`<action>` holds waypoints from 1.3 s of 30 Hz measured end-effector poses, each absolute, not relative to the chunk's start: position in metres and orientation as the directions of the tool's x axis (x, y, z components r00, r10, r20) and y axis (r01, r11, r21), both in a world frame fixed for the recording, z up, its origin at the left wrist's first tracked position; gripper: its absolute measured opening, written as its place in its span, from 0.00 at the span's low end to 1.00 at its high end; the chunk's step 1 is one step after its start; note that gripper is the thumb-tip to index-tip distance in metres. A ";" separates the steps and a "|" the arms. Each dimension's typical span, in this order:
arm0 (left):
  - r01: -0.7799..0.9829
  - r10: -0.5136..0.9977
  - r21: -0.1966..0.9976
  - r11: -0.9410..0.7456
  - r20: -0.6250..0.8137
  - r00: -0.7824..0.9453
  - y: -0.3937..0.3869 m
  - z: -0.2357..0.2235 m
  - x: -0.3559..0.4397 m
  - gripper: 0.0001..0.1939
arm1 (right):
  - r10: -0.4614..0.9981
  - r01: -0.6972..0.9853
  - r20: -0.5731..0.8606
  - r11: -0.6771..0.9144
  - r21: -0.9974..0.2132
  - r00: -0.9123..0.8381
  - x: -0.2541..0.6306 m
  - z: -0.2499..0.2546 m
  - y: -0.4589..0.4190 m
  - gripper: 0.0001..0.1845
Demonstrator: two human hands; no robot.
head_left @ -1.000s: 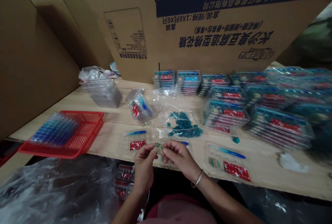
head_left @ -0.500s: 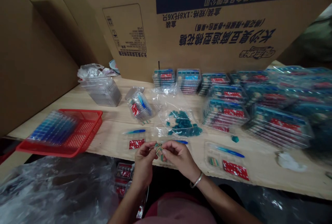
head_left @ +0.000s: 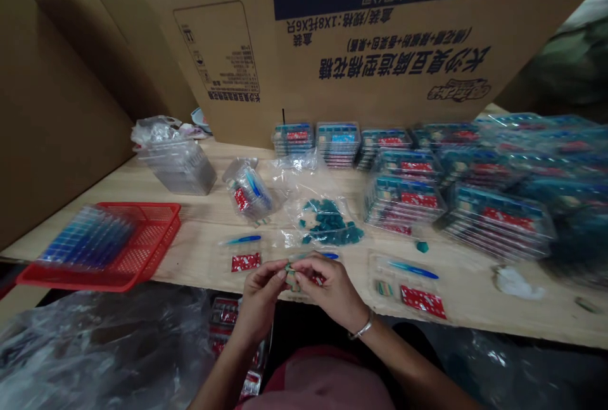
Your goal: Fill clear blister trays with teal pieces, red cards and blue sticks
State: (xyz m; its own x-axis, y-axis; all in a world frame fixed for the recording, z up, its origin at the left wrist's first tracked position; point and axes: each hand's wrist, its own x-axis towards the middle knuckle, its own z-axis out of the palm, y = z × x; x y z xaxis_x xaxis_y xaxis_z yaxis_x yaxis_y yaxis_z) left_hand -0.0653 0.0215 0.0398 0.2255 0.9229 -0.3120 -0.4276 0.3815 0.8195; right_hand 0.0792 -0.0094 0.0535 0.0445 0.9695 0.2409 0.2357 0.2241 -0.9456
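The left hand (head_left: 259, 301) and right hand (head_left: 327, 289) each closed in a narrow pinch on a small green piece (head_left: 289, 269), held steadily between the fingertips just above the front edge of the table (head_left: 199, 251).

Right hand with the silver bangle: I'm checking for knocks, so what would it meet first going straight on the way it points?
The right hand already touches the small teal-and-tan piece at its fingertips; just beyond are the left hand's fingers, though depth is hard to judge here.
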 end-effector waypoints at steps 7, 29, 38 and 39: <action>-0.454 0.916 0.797 0.398 -0.375 0.144 0.021 0.038 -0.064 0.16 | 0.996 0.039 0.083 0.084 -0.996 -0.014 0.082 0.048 -0.009 0.06; -0.440 0.966 0.895 0.074 -0.174 -0.192 -0.008 0.031 -0.032 0.16 | 0.903 0.079 0.161 0.141 -0.987 0.399 0.047 0.045 -0.017 0.06; -0.439 0.975 0.896 0.060 -0.146 -0.165 -0.008 0.031 -0.032 0.16 | 0.889 0.147 0.210 0.163 -0.976 0.408 0.050 0.047 -0.016 0.05; -0.426 0.977 0.903 0.055 -0.136 -0.164 -0.008 0.031 -0.033 0.16 | 0.885 0.171 0.225 0.168 -0.971 0.408 0.051 0.049 -0.016 0.05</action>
